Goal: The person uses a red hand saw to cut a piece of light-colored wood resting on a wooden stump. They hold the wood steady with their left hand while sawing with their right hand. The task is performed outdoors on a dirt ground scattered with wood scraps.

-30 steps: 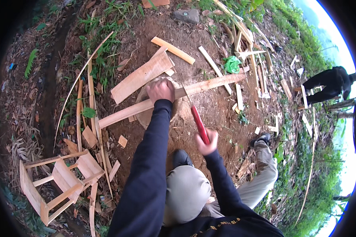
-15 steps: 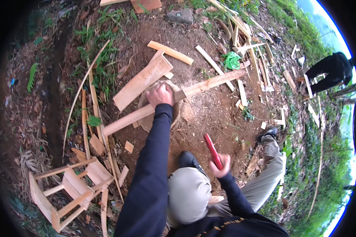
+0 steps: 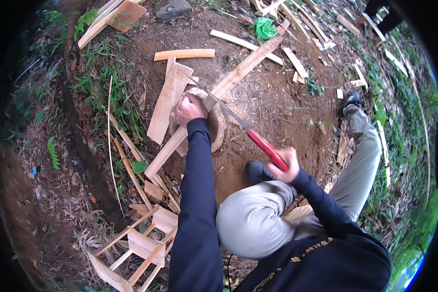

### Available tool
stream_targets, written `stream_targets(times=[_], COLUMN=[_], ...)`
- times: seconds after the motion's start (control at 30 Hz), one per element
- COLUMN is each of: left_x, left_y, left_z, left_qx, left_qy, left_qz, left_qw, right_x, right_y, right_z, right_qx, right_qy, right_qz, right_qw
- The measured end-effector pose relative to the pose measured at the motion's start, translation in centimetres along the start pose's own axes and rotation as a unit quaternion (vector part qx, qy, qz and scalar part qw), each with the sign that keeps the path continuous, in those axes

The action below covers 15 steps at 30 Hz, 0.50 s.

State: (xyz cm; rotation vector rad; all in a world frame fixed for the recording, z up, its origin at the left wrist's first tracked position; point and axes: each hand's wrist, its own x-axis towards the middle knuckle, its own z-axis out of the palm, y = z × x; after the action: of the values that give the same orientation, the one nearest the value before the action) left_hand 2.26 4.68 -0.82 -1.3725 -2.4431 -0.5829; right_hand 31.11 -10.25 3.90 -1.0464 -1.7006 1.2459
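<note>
- A round, pale wooden stump (image 3: pixel 219 132) stood on brown soil before the person.
- A long, narrow, light-brown wooden plank (image 3: pixel 246 69) lay slantwise across the stump, one end reaching beyond it to the right, the other nearer the person on its left.
- The person's left hand (image 3: pixel 190 110), in a dark sleeve, grasped the plank above the stump, fingers curled.
- The right hand (image 3: pixel 285 167), to the right of the stump on the nearer side, was clenched around the red handle of a thin-bladed handsaw (image 3: pixel 266 148).
- The saw's grey blade crossed the plank over the stump, just beside the left hand; how deep it sat could not be told.
- A wide, flat, tan board (image 3: pixel 166 108) lay just left of the stump.
- A crumpled green plastic bag (image 3: pixel 265 28) lay beyond the stump, to its right.
- A slatted wooden frame (image 3: pixel 146 245) stood on the stump's nearer left side.
</note>
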Motion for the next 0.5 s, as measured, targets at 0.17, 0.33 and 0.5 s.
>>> stream_targets(times=[0.17, 0.33, 0.5], left_x=[0.1, 0.3, 1.3], left_y=[-0.1, -0.7, -0.3], left_z=[0.2, 0.4, 1.3], left_qx=[-0.001, -0.028, 0.025], left_qy=[0.014, 0.047, 0.061], left_qz=[-0.002, 0.027, -0.084], left_qw=[1.0, 0.998, 0.994], right_x=[6.1, -1.3, 3.5], right_y=[0.7, -0.6, -0.4], right_z=[3.2, 0.2, -0.2], right_qx=[0.012, 0.055, 0.001], right_qy=[-0.001, 0.009, 0.021], right_qz=[-0.016, 0.002, 0.014], right_qw=[1.0, 0.998, 1.0])
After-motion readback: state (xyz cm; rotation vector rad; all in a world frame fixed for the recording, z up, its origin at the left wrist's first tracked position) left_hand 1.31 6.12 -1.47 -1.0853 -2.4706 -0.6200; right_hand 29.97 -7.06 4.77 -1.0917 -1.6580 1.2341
